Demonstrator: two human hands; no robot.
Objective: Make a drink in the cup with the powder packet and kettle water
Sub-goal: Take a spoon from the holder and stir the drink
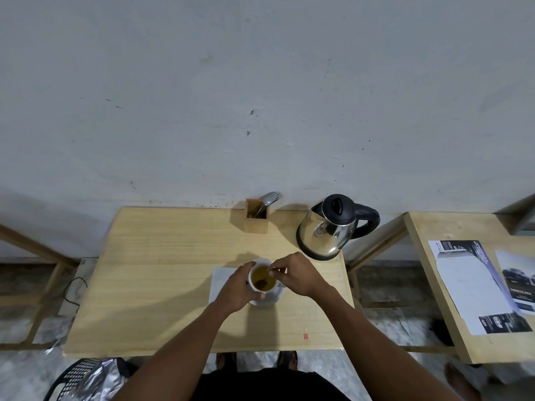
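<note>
A white cup [252,285] stands on a white saucer [272,299] in the middle of the wooden table [162,273]. It holds yellow-brown liquid with a dark clump near the front. My left hand [236,287] wraps the cup's left side. My right hand [295,274] pinches a spoon [265,274] whose bowl dips into the drink. The steel kettle [327,230] with a black lid and handle stands at the back right of the table. No powder packet is visible on the table.
A wooden holder [257,217] with a spoon and fork stands by the wall. A white napkin [221,277] lies under the saucer's left side. A second table [434,250] with printed papers [474,285] is at right. A black basket [78,374] with foil sits on the floor.
</note>
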